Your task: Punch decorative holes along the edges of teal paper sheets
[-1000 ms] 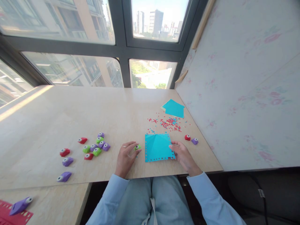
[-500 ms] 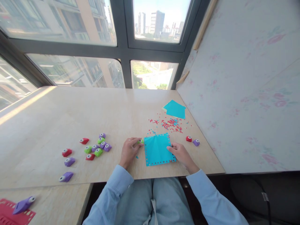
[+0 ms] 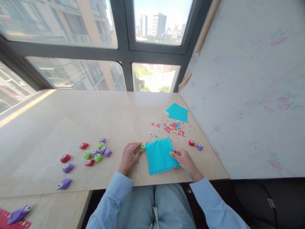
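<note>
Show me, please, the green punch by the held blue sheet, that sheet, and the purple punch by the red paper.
Green punch (image 3: 143,146): head view, eyed end.
Blue sheet (image 3: 159,156): head view, middle of its surface.
Purple punch (image 3: 17,215): head view, its body.

Can't read any text, brand, number or sign. Can spot just one label-like bit: a pale tag wrapped on a dark cable, off to the right of and lower than the right grip, well apart from it. Can't make out print on it, too small and blurred.
</note>
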Motion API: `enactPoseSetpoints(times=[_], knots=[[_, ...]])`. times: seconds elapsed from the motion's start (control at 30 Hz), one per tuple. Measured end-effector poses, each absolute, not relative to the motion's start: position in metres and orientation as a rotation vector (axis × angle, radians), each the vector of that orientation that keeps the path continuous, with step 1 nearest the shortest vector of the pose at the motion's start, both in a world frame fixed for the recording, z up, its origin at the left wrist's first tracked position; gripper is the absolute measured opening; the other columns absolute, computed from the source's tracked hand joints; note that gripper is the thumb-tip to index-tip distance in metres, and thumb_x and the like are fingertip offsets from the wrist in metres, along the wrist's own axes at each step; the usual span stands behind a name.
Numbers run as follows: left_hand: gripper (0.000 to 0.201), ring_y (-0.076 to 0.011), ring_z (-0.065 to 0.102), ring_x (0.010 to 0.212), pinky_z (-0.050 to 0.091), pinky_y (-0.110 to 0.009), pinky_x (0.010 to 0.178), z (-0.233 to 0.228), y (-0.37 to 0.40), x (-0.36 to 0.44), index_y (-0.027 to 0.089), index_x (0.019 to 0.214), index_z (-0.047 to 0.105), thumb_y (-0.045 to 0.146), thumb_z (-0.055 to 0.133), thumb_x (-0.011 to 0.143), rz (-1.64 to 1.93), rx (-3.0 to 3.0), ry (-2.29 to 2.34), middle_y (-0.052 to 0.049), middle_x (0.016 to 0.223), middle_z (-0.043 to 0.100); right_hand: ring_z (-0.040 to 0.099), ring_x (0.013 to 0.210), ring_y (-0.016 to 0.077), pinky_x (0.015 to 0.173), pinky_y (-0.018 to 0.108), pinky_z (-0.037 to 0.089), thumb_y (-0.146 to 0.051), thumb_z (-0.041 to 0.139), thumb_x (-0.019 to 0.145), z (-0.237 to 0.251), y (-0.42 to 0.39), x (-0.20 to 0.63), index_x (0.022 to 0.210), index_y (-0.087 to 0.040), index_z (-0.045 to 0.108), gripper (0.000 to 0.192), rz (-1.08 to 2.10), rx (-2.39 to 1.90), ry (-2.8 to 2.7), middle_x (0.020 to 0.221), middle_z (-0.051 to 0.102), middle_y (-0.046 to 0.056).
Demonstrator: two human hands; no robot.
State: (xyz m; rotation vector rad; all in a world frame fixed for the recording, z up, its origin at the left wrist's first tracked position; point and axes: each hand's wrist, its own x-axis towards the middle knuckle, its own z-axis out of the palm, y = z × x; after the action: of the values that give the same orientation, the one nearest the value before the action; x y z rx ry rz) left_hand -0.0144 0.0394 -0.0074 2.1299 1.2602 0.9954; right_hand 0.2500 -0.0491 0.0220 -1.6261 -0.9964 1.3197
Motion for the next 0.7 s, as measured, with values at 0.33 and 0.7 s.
enactPoseSetpoints(times=[0.33,0.7], knots=[[0.021,-0.0229,0.063,0.094,0.05,-0.041,0.087,-0.01,0.039,-0.014,0.023,0.102,0.071,0.031,0.067,0.083,1.003,2.14,1.237,-0.005,0.1,0.074,0.069,0.079,0.0256,0.067,0.035,0.055,-0.051,0.071,0.071,0.022,-0.041,0.242,0.1,-0.013,0.068,0.048,1.308,-1.548,-0.98,0.088,0.075,0.011],[0.021,-0.0229,0.063,0.095,0.05,-0.039,0.086,-0.005,0.038,-0.014,0.024,0.102,0.071,0.034,0.064,0.084,0.985,2.09,1.257,-0.004,0.1,0.074,0.061,0.067,0.02,0.055,0.027,0.046,-0.044,0.062,0.076,0.022,-0.031,0.238,0.089,-0.014,0.069,0.033,1.217,-1.612,-1.197,0.074,0.069,0.004]])
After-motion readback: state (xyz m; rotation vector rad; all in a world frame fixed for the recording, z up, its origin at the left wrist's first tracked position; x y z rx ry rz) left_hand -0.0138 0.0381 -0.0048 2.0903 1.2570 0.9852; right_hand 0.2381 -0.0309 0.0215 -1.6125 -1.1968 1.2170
